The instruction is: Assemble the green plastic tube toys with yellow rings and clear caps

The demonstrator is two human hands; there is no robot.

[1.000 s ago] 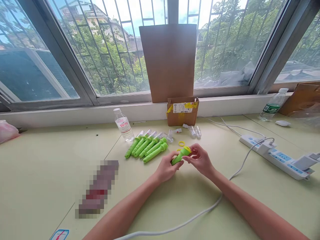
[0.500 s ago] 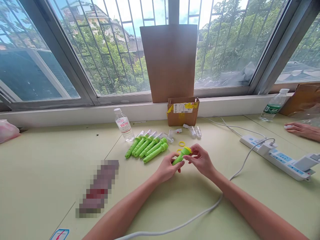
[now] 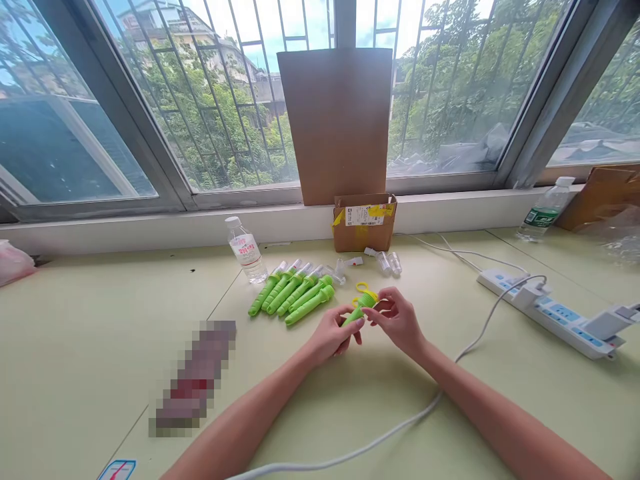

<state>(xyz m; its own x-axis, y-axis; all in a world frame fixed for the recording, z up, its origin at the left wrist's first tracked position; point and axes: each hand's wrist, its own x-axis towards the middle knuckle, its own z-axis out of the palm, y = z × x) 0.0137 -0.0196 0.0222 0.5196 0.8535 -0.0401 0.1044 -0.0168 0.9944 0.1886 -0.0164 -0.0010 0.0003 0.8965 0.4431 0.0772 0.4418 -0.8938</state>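
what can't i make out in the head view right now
Head view: lower end of the held green plastic tube, hidden by the left hand.
Head view: the cardboard box's inside floor, hidden by its front wall.
Head view: fine print on the white label, too small.
Head view: lower-left object, blurred by pixelation.
Head view: pinkish bag, cut off by left edge.

Smooth green plastic handle (ribbed at one end); matt cardboard box; glossy clear plastic bottles.

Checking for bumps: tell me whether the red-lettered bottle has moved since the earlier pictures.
No; judged against the taped box, the red-lettered bottle shows no shift either way.
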